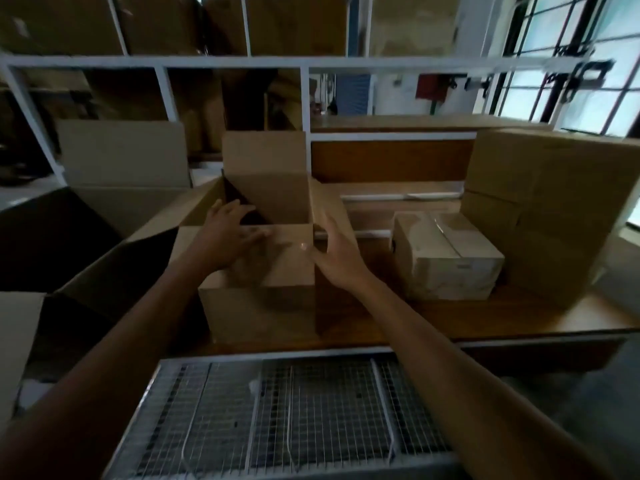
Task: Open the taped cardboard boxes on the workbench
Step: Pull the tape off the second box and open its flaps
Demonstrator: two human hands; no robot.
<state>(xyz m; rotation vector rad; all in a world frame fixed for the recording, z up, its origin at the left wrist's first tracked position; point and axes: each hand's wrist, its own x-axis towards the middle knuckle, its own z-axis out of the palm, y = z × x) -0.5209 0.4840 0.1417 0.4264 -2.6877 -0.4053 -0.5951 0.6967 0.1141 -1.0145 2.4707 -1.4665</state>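
Cardboard box (pixel 263 306) open, inside dark; left hand (pixel 228 237) flat on near flap (pixel 287 261), right hand (pixel 337 258) straight-fingered at right edge

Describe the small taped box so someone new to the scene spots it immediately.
Start at the wooden workbench; on its right side stands a tall stack of big brown boxes. Just left of that stack, right of the open box, sits the small box. It is the palest and lowest, with shiny tape along its top seam.

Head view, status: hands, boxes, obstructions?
Left hand open on near flap, right hand open at right flap. Centre box open. Small box taped shut. Nothing in the way.
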